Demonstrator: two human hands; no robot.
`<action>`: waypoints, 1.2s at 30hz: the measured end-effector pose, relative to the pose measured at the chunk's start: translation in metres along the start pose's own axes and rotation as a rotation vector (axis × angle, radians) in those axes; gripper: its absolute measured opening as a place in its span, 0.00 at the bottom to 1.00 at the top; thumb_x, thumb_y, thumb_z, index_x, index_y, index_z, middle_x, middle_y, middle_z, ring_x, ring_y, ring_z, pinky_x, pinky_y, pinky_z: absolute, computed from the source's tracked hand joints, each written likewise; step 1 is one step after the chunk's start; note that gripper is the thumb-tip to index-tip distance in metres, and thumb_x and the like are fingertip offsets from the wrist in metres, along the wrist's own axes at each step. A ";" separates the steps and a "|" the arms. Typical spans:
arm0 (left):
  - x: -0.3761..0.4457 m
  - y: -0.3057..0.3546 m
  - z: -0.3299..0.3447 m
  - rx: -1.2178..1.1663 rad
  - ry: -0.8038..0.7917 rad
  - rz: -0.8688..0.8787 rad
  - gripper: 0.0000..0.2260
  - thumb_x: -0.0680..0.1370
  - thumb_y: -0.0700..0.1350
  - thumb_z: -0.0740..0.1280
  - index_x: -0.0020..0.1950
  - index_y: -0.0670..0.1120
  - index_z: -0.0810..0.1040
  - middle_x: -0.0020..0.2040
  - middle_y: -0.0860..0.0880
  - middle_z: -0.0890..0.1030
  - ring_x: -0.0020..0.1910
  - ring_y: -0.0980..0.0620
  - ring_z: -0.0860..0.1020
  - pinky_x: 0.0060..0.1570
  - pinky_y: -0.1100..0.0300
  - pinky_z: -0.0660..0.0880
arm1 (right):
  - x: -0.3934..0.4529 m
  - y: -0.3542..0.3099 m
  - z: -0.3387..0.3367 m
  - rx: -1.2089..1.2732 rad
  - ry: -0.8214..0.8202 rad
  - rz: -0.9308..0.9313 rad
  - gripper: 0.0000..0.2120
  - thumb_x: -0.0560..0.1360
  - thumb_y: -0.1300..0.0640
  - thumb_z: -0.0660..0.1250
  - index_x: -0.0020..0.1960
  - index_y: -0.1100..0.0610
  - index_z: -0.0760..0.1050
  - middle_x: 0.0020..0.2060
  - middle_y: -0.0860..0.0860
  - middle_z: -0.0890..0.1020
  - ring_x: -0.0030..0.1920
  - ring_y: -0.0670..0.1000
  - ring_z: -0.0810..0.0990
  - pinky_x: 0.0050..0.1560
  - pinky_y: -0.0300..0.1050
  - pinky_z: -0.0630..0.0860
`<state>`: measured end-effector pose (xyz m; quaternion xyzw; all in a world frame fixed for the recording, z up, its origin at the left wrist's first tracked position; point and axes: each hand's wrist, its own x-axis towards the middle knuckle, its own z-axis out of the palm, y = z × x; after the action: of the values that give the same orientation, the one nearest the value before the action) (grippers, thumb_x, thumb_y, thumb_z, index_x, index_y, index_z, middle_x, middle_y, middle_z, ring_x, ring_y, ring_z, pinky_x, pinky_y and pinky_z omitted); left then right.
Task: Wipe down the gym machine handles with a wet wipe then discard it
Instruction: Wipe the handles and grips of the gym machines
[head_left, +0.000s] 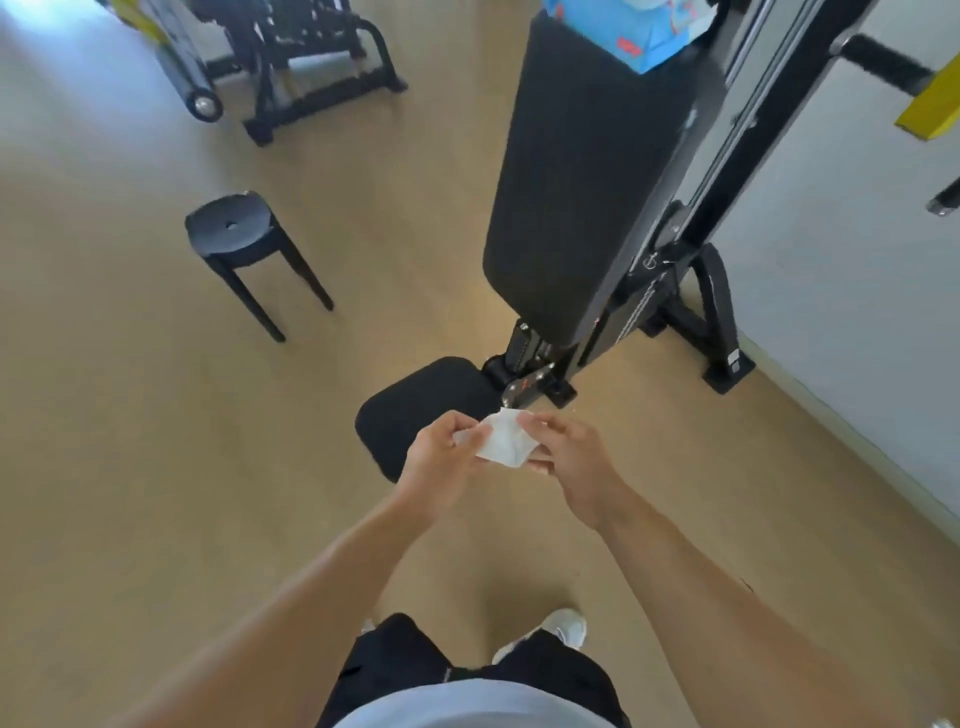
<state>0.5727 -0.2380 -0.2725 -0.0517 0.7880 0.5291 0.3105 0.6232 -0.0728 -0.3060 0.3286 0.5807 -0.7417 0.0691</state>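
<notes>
Currently both hands hold the white wet wipe (503, 441) out in front of the body, above the front edge of the black seat pad (415, 410); left hand (441, 460) pinches its left edge, fingers curled; right hand (574, 460) pinches the right edge likewise; wipe crumpled, partly spread between them; upright black back pad (587, 197) beyond, blue packet (644, 36) on top of it; black stool (236, 228) to the left on tan floor (130, 441); machine handles not identifiable.
</notes>
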 end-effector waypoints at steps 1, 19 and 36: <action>0.001 -0.010 -0.019 -0.025 0.015 -0.013 0.07 0.80 0.48 0.68 0.47 0.46 0.80 0.48 0.41 0.84 0.45 0.44 0.83 0.48 0.48 0.82 | 0.001 0.004 0.020 -0.015 -0.025 0.004 0.07 0.80 0.56 0.69 0.52 0.57 0.84 0.46 0.53 0.87 0.46 0.52 0.87 0.39 0.39 0.79; 0.044 -0.076 -0.317 -0.140 -0.095 -0.073 0.10 0.77 0.52 0.72 0.50 0.45 0.84 0.45 0.47 0.85 0.42 0.50 0.84 0.51 0.52 0.81 | 0.017 0.017 0.317 -0.006 -0.065 0.034 0.07 0.81 0.58 0.67 0.47 0.57 0.83 0.44 0.53 0.86 0.47 0.52 0.84 0.49 0.47 0.81; 0.295 0.104 -0.398 -0.138 -0.113 -0.201 0.16 0.77 0.57 0.71 0.59 0.49 0.77 0.55 0.48 0.82 0.54 0.49 0.82 0.54 0.50 0.82 | 0.243 -0.163 0.399 0.120 -0.014 -0.076 0.08 0.76 0.49 0.73 0.50 0.52 0.83 0.55 0.59 0.85 0.48 0.54 0.84 0.53 0.52 0.76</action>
<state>0.1206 -0.4642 -0.2516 -0.1220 0.7218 0.5503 0.4015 0.1934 -0.3154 -0.2670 0.3049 0.5467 -0.7795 0.0252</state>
